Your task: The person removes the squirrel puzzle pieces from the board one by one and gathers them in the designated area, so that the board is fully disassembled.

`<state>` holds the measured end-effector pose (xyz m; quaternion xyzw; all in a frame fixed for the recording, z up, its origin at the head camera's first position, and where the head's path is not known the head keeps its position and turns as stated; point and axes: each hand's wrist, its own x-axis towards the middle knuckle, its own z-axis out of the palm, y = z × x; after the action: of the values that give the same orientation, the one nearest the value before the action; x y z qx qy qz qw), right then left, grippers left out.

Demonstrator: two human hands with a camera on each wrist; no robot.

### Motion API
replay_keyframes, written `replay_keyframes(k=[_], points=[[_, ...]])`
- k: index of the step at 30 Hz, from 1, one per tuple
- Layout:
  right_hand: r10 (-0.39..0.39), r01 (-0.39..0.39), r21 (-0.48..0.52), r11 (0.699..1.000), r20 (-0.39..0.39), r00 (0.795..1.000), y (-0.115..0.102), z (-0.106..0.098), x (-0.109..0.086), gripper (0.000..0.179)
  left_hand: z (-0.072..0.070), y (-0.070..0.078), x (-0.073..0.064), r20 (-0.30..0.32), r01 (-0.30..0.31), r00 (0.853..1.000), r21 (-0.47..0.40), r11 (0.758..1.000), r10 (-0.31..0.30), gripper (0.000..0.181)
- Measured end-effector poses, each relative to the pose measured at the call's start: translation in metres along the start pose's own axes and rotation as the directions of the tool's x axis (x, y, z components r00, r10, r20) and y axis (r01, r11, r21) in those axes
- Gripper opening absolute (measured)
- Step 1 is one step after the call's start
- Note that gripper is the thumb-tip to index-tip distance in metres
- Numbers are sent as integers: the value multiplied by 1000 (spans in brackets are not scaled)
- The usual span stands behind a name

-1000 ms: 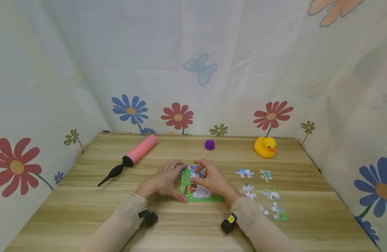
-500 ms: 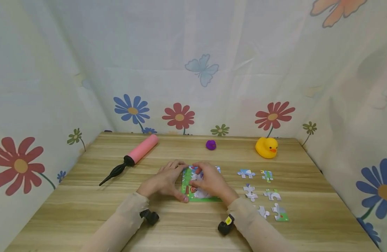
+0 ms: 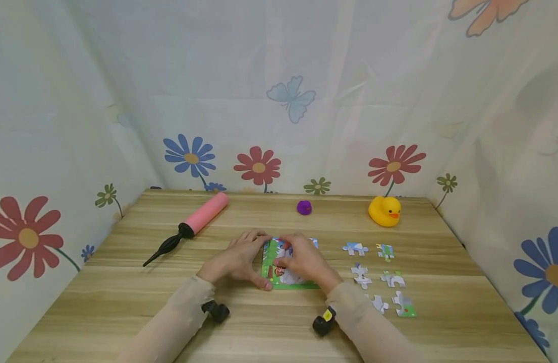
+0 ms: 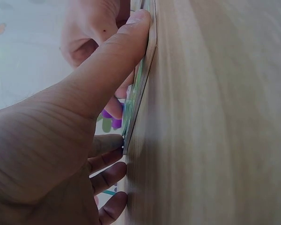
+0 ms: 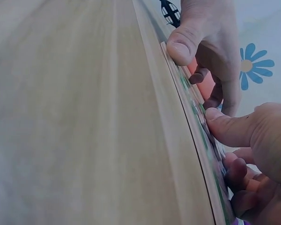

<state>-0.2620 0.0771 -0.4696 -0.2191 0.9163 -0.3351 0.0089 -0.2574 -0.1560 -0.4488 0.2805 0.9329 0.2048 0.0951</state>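
Note:
A picture puzzle board [image 3: 292, 286], green-edged with white figures, lies flat on the table in the middle of the head view. My left hand [image 3: 238, 261] holds it by the left side, thumb on the near corner and index finger at the far corner. Over the board, my right hand [image 3: 306, 259] pinches a puzzle piece at the picture's surface, thumb and fingertips down on it; the hand covers much of the piece. In the right wrist view the right thumb [image 5: 229, 129] meets the board's face. Loose puzzle pieces [image 3: 360, 276] lie to the right in two columns.
A pink hand pump [image 3: 206, 214] with a black nozzle lies at the back left. Near the rear edge sit a small purple duck [image 3: 304, 207] and a larger yellow duck [image 3: 383, 212]. Flowered curtains [image 3: 338, 126] enclose the table.
The right hand has settled slightly lower and closer over the board, its thumb and fingertips staying near the picture. The left hand keeps its place at the left side.

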Motion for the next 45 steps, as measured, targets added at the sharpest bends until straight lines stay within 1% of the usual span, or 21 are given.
replay_keyframes(k=[7,13,21,25,30,34,38,40,45], points=[[11,-11,36,999,-8,1000,-3,-2,-1,60,0,0,0,-7,-6,1000,-4,1000,6,135],[20,-17,83,996,-25,1000,-1,-3,-2,58,0,1,0,0,4,1000,-2,1000,-4,135],[38,-34,115,993,-32,999,2,-4,-1,45,-1,4,-1,12,18,1000,-4,1000,-18,135],[38,-32,114,993,-54,998,2,-4,-1,41,-1,4,-2,11,17,1000,-7,1000,-17,134],[34,-24,107,994,-92,995,3,-7,-1,41,-2,3,-1,5,7,1000,-12,1000,-7,134],[35,-24,117,993,-96,995,2,-11,-1,41,-1,2,-1,-1,0,1000,-11,1000,0,135],[43,-28,158,987,-93,995,1,-16,-2,41,-1,1,-1,-4,-3,1000,-18,1000,3,135],[33,-14,188,982,-102,994,0,-21,-2,40,-1,0,-1,-6,-2,1000,-17,1000,2,135],[15,11,212,977,-119,993,-1,-39,-5,39,-1,1,-1,-1,2,1000,-3,1000,-2,135]])
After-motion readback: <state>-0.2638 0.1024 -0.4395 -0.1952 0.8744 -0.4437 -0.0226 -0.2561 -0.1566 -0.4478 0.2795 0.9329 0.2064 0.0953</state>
